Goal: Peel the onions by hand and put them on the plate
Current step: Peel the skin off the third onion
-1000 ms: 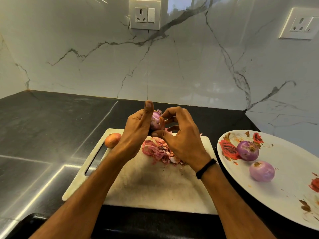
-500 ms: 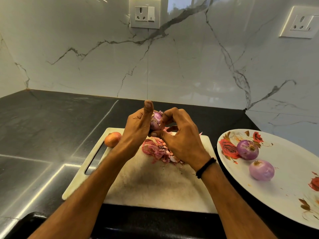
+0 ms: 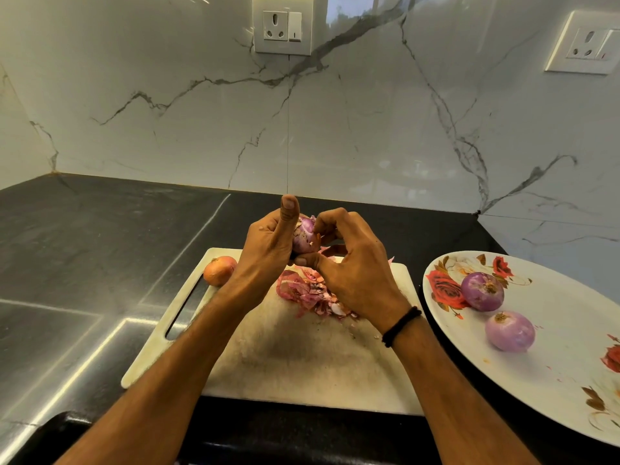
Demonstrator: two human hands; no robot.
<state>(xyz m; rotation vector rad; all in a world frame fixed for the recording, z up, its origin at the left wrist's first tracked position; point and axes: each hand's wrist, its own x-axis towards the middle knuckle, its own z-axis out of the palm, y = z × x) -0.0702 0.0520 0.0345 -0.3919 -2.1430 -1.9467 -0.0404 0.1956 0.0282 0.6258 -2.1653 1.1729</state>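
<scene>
Your left hand (image 3: pixel 268 250) grips the red onion (image 3: pixel 304 234) above the far end of the cutting board (image 3: pixel 302 364), fingers curled round it and thumb standing straight up beside it. Your right hand (image 3: pixel 355 273) closes on the same onion from the other side, thumb tucked beneath and curled fingers pinching at the papery skin near its top. Over the last second the hands have barely shifted place. What has changed is the right hand's fingers, which sat lower against the onion's side a second ago and have now climbed over its crown. The brownish patch of skin that showed there is now covered or gone, I cannot tell which. I read that as you working off the last scraps, so this onion looks close to finished, and its next stop should be the plate (image 3: pixel 570 357) on your right, where two peeled onions (image 3: pixel 482 291) already lie near each other in its left part. The pile of skins (image 3: pixel 302 290) lies on the board just under your hands, much as before. One unpeeled onion (image 3: pixel 219 270) waits at the board's far left corner, just beside your left wrist, so by my count the task is past halfway. Mind the loose flakes: let the skin fall over the pile, not onto the dark bench (image 3: pixel 100 246)
</scene>
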